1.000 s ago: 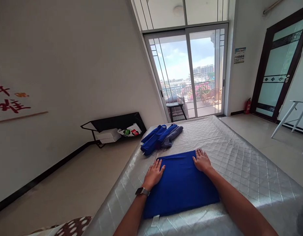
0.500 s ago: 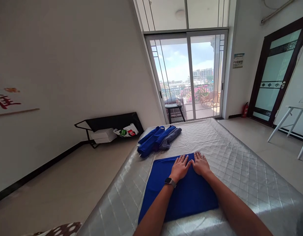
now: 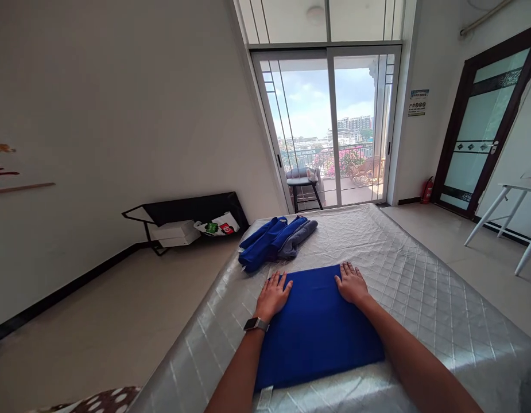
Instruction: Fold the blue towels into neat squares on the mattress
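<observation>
A folded blue cloth (image 3: 319, 327) lies flat on the silvery quilted mattress (image 3: 420, 287), a small white tag showing at its near left corner. My left hand (image 3: 274, 295), with a watch on the wrist, rests flat on the cloth's far left corner, fingers spread. On the far right corner lies my right hand (image 3: 351, 283), also flat with its fingers apart. Neither hand grips the fabric. Past the cloth, a loose heap of blue cloth items (image 3: 269, 241) sits beside a rolled grey cloth (image 3: 297, 238).
Left of the mattress, a black rack (image 3: 192, 209) holds a white box (image 3: 173, 232) and a printed bag (image 3: 220, 225). A sliding glass door (image 3: 329, 126) stands beyond the far edge. At the right are a white-legged table (image 3: 512, 206) and a fire extinguisher (image 3: 427, 190).
My left hand has slid left across the cloth, from beside the right hand to the far left corner. The right hand stays at its corner. The view has shifted slightly.
</observation>
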Motion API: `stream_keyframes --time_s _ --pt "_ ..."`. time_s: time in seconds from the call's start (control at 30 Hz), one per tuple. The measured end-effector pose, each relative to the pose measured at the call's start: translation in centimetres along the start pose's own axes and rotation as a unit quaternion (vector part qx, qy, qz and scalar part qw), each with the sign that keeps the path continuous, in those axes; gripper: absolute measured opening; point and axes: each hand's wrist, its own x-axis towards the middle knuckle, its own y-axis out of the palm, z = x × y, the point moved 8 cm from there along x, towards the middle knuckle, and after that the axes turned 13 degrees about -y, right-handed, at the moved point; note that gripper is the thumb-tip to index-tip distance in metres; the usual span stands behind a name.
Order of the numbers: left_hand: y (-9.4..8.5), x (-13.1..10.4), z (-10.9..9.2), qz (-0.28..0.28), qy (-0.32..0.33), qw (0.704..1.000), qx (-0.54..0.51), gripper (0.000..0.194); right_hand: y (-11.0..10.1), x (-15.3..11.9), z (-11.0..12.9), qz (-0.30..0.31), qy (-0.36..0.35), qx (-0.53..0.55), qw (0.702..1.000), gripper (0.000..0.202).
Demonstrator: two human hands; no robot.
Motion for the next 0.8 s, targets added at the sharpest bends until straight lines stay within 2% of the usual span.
stream_keyframes --time_s 0.17,0.27,0.33,0.4,0.5,0.57,0.6,0.67,0.73,0.8 --pt "-0.8 -0.6 0.6 0.015 -0.040 0.999 0.019 0.068 0.2 0.3 -0.1 0.000 -0.007 0.002 1.000 0.069" --pt "-2.1 -1.2 -0.3 -0.024 -0.032 0.999 0.025 0.067 0.3 0.5 -0.2 -0.002 -0.011 0.006 1.000 0.069" --pt "-3.0 -2.2 -3.1 -0.060 0.024 0.998 0.007 0.063 0.4 0.6 -0.2 -0.004 -0.013 0.004 1.000 0.069" --pt "-3.4 -3.7 -7.2 -0.080 0.110 0.990 -0.022 0.058 0.4 0.6 -0.2 -0.011 -0.016 0.000 1.000 0.069" --pt "-2.8 -6.3 -13.0 -0.073 0.225 0.970 -0.052 0.055 0.2 0.5 -0.1 -0.019 -0.024 -0.007 1.000 0.068" --pt "-2.1 -7.3 -14.9 -0.055 0.254 0.964 -0.061 0.055 0.0 0.3 0.0 -0.018 -0.026 -0.011 0.999 0.068" --pt "-1.8 -7.4 -15.1 -0.044 0.252 0.965 -0.063 0.056 -0.1 0.3 0.1 -0.016 -0.026 -0.012 0.999 0.067" --pt "-1.4 -6.9 -14.1 -0.021 0.223 0.973 -0.062 0.059 -0.2 0.2 0.1 -0.011 -0.022 -0.015 1.000 0.067" --pt "-1.2 -5.8 -11.7 0.001 0.173 0.983 -0.055 0.062 -0.2 0.1 0.2 -0.006 -0.019 -0.013 1.000 0.067" --pt "-1.3 -4.3 -8.4 0.020 0.111 0.993 -0.044 0.066 -0.3 0.1 0.2 -0.005 -0.018 -0.009 1.000 0.068"
